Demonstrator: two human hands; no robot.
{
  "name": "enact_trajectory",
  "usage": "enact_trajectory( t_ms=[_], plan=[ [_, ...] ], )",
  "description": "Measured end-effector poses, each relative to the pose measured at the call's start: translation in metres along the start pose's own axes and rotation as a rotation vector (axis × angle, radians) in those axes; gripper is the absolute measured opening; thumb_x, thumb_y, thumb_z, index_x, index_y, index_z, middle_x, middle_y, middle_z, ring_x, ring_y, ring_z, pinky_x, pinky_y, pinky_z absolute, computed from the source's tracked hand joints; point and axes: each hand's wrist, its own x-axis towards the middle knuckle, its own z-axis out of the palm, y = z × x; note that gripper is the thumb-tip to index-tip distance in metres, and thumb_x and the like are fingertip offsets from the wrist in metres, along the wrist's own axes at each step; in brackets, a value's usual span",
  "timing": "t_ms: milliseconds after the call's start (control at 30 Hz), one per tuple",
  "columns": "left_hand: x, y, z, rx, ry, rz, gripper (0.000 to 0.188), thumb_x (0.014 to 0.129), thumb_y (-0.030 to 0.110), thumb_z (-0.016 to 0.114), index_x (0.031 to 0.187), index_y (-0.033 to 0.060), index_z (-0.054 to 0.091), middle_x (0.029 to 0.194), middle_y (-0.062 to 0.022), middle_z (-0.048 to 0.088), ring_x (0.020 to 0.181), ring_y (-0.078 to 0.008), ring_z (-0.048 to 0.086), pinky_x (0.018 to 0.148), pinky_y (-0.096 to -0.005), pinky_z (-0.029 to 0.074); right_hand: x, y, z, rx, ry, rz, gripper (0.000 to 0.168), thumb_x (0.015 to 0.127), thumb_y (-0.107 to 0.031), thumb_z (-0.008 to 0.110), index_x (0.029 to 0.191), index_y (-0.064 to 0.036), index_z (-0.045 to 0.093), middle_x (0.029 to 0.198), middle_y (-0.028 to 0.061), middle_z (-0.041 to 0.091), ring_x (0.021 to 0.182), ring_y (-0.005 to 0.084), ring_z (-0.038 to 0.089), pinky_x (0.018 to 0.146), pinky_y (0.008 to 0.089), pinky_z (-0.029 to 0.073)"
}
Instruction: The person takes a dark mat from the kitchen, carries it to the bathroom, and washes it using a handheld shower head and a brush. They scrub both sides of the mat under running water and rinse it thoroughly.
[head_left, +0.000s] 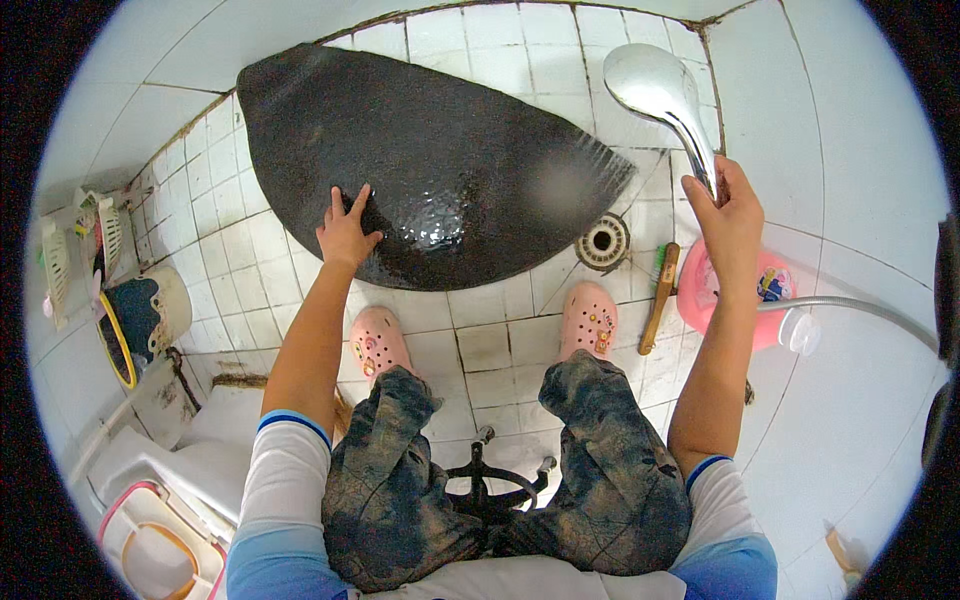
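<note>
A dark half-round floor mat (420, 150) lies on the tiles, with a wet, shiny patch near its middle. My left hand (348, 234) rests on the mat's lower left part with fingers spread, holding nothing. My right hand (726, 217) is closed around the handle of a chrome shower head (660, 90), held above the floor to the right of the mat. Water sprays from it onto the mat's right end. A wooden-handled brush (660, 300) with green bristles lies by a round floor drain (602, 241). Beside the brush is a pink plastic bottle (697, 289) with a white cap, partly behind my right forearm.
A metal shower hose (855, 304) runs off to the right. A wheeled stool base (480, 480) stands between my legs. At left are a bucket (169, 311), wall-hung plastic baskets (111, 232) and a white fixture. Tiled walls enclose the floor.
</note>
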Motion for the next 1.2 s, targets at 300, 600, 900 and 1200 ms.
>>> enact_trajectory(
  t_ms=[300,600,900,1200],
  plan=[
    [-0.007,-0.033,0.038,-0.237,0.236,0.056,0.082,0.067,0.028,0.076,0.138,0.0298,0.034,0.144,-0.0187,0.027,0.120,-0.0384,0.043,0.090,-0.0441,0.044,0.003,-0.007,0.010,0.155,-0.075,0.024,0.029,0.077,-0.019,0.069,0.098,-0.002,0.059,0.067,0.0015,0.053,0.056,0.0092,0.043,0.053,0.0245,0.037],
    [-0.025,-0.136,0.093,-0.550,0.268,-0.516,0.058,0.067,0.025,0.071,0.114,0.0007,0.049,0.106,-0.0201,0.057,0.099,-0.0340,0.055,0.082,-0.0400,0.046,-0.005,-0.030,0.007,0.396,-0.447,0.141,0.024,0.080,-0.017,0.066,0.097,-0.001,0.059,0.068,-0.0011,0.052,0.053,0.0046,0.041,0.047,0.0211,0.035],
    [-0.008,-0.174,0.149,-0.919,0.210,-0.648,0.037,0.065,0.020,0.072,0.090,-0.0025,0.057,0.080,-0.0125,0.062,0.074,-0.0241,0.060,0.070,-0.0324,0.047,-0.027,-0.065,0.046,0.578,-0.706,0.063,0.026,0.079,-0.018,0.067,0.097,-0.002,0.058,0.069,-0.0014,0.052,0.053,0.0047,0.044,0.048,0.0209,0.036],
    [-0.014,-0.148,0.130,-0.830,0.219,-0.648,0.034,0.065,0.022,0.073,0.084,-0.0010,0.057,0.079,-0.0145,0.063,0.072,-0.0228,0.060,0.067,-0.0328,0.048,-0.023,-0.051,0.045,0.442,-0.713,0.016,0.030,0.077,-0.019,0.069,0.100,-0.003,0.058,0.072,-0.0014,0.054,0.060,0.0045,0.047,0.051,0.0208,0.038]
  ],
)
